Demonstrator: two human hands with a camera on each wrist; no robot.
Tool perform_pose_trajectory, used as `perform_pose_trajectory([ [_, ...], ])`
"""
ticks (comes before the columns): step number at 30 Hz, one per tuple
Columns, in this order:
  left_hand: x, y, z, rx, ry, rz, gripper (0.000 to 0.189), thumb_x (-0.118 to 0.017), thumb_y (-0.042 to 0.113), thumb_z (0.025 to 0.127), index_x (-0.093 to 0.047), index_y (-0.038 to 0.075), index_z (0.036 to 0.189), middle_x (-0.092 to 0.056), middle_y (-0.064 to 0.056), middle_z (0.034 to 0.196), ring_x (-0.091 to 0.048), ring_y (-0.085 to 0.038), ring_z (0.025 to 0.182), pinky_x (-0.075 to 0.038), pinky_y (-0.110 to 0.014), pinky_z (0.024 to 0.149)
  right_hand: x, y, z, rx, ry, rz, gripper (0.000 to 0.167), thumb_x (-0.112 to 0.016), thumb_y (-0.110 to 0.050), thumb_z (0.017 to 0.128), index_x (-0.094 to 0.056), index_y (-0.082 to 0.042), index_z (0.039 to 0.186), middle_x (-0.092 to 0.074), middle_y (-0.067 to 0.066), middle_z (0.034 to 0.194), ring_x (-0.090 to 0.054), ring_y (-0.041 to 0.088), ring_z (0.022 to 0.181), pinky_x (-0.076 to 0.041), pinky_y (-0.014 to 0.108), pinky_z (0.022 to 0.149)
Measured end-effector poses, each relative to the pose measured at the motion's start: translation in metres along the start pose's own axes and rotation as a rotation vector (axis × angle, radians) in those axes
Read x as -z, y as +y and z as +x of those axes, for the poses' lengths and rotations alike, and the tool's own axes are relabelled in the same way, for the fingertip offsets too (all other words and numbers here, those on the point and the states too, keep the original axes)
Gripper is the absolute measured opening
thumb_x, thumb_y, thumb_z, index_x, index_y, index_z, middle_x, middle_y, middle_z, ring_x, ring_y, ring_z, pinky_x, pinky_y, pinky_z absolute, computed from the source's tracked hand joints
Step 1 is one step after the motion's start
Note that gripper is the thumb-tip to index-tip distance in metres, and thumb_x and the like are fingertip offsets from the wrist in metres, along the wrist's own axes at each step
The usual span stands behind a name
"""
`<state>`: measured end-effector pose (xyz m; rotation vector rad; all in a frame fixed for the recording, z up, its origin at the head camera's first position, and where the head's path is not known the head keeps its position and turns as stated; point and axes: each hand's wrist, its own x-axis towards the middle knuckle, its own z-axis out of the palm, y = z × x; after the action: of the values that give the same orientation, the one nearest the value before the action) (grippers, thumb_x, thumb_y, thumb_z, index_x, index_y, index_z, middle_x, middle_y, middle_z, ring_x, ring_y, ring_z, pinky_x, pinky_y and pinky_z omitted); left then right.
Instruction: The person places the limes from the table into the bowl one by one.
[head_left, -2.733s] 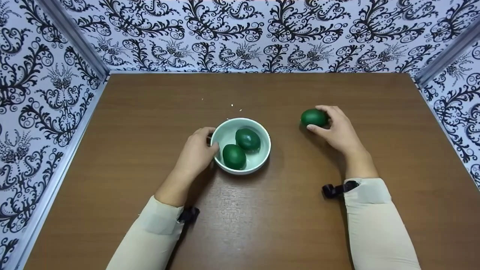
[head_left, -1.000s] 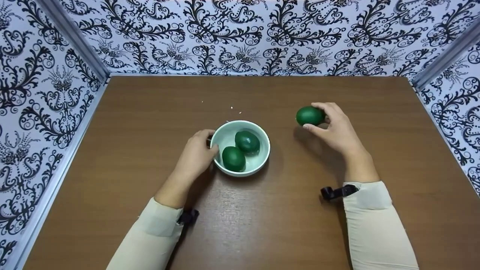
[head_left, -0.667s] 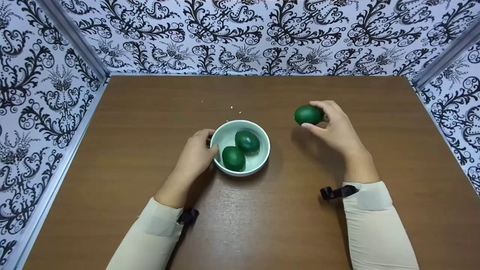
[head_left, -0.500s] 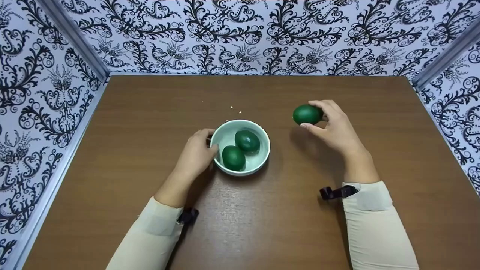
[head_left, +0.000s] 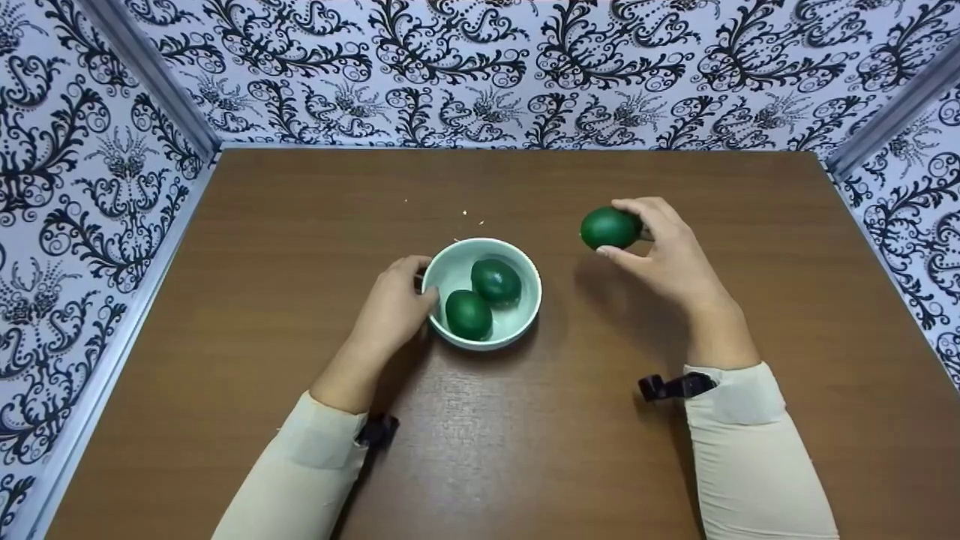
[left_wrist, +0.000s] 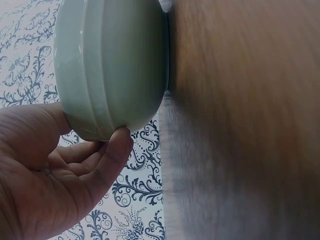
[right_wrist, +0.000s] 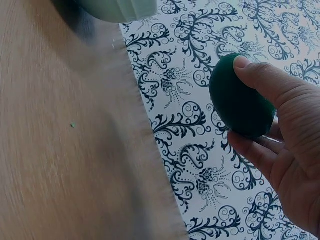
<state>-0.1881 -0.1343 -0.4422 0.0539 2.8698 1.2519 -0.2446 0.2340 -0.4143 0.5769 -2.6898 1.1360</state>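
Note:
A pale green bowl stands on the table, with two dark green eggs in it: one egg farther back, another egg nearer. My left hand grips the bowl's left side, thumb over the rim and fingers against the outer wall. The left wrist view shows those fingers touching the bowl from outside. To the right of the bowl, my right hand pinches a third green egg between thumb and fingers. In the right wrist view this egg is held above the table.
Small white bits lie on the brown table behind the bowl. A tiny green speck shows on the tabletop in the right wrist view. Patterned black-and-white walls border the table at the back and both sides.
My right hand has lifted the third egg off the table and moved it slightly left, towards the bowl. The left hand and the bowl have stayed in place.

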Motion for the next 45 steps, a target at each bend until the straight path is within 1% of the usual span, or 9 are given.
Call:
perform_pose_trajectory([
  [2,0.000,0.000,0.000,0.000,-0.002,-0.001,0.041,-0.064,0.008,0.091,-0.064,-0.001,0.132,-0.066,-0.020,0.130,-0.063,-0.034,0.121,-0.049,-0.047,0.108,0.000,-0.002,0.000,0.014,0.007,-0.004,0.060,-0.083,-0.022,0.088,-0.060,-0.009,0.142,-0.057,0.011,0.138,-0.058,0.024,0.123,-0.046,0.009,0.096],
  [5,0.000,0.001,0.000,0.003,-0.009,-0.008,0.042,-0.064,0.007,0.091,-0.064,-0.001,0.132,-0.066,-0.020,0.131,-0.063,-0.034,0.120,-0.050,-0.046,0.107,0.000,-0.004,-0.001,0.035,0.018,-0.009,0.061,-0.085,-0.021,0.087,-0.060,-0.009,0.141,-0.058,0.010,0.137,-0.059,0.023,0.122,-0.045,0.006,0.095],
  [14,0.001,0.002,0.000,0.012,-0.016,-0.009,0.042,-0.064,0.007,0.091,-0.064,-0.001,0.133,-0.065,-0.020,0.132,-0.063,-0.034,0.121,-0.049,-0.047,0.108,0.000,-0.016,-0.003,0.059,0.020,0.015,0.061,-0.085,-0.019,0.086,-0.061,-0.009,0.141,-0.059,0.010,0.138,-0.059,0.023,0.122,-0.044,0.005,0.095],
  [20,0.001,0.002,0.000,0.015,-0.018,-0.009,0.042,-0.065,0.007,0.091,-0.064,-0.001,0.132,-0.066,-0.020,0.131,-0.063,-0.035,0.121,-0.049,-0.047,0.108,-0.003,-0.022,-0.002,0.086,0.008,0.032,0.063,-0.086,-0.017,0.085,-0.060,-0.007,0.141,-0.059,0.011,0.138,-0.059,0.022,0.123,-0.044,0.005,0.097],
  [26,0.001,0.001,0.000,0.017,-0.021,-0.007,0.042,-0.065,0.007,0.092,-0.064,-0.001,0.133,-0.065,-0.020,0.132,-0.063,-0.034,0.122,-0.049,-0.047,0.108,-0.007,-0.028,-0.003,0.107,-0.009,0.057,0.063,-0.086,-0.014,0.084,-0.061,-0.007,0.141,-0.059,0.010,0.137,-0.059,0.021,0.123,-0.045,0.007,0.098],
  [33,0.001,0.001,0.000,0.012,-0.017,-0.017,0.041,-0.065,0.007,0.092,-0.064,-0.001,0.132,-0.066,-0.019,0.130,-0.063,-0.034,0.120,-0.050,-0.046,0.107,-0.015,-0.035,-0.003,0.160,-0.030,0.037,0.064,-0.088,-0.016,0.083,-0.061,-0.006,0.140,-0.060,0.011,0.137,-0.059,0.021,0.123,-0.045,0.008,0.099],
  [39,0.001,0.000,0.000,0.005,-0.008,-0.013,0.040,-0.065,0.007,0.092,-0.065,-0.001,0.131,-0.066,-0.019,0.129,-0.063,-0.033,0.120,-0.049,-0.046,0.108,-0.021,-0.041,-0.004,0.196,-0.052,0.022,0.063,-0.088,-0.016,0.082,-0.062,-0.007,0.139,-0.060,0.011,0.135,-0.059,0.021,0.123,-0.045,0.009,0.100],
  [42,0.001,0.000,0.000,0.005,-0.009,-0.009,0.041,-0.065,0.007,0.092,-0.065,-0.002,0.131,-0.066,-0.019,0.130,-0.063,-0.034,0.121,-0.049,-0.046,0.108,-0.025,-0.043,-0.004,0.218,-0.062,0.016,0.062,-0.088,-0.016,0.082,-0.062,-0.006,0.138,-0.061,0.012,0.134,-0.059,0.022,0.124,-0.045,0.012,0.102],
  [45,0.001,0.000,0.001,0.006,-0.010,-0.008,0.041,-0.065,0.007,0.092,-0.064,-0.002,0.132,-0.066,-0.019,0.131,-0.063,-0.034,0.121,-0.049,-0.046,0.109,-0.028,-0.045,-0.004,0.239,-0.073,0.008,0.061,-0.088,-0.017,0.083,-0.063,-0.006,0.137,-0.061,0.013,0.134,-0.058,0.024,0.125,-0.046,0.021,0.105],
])
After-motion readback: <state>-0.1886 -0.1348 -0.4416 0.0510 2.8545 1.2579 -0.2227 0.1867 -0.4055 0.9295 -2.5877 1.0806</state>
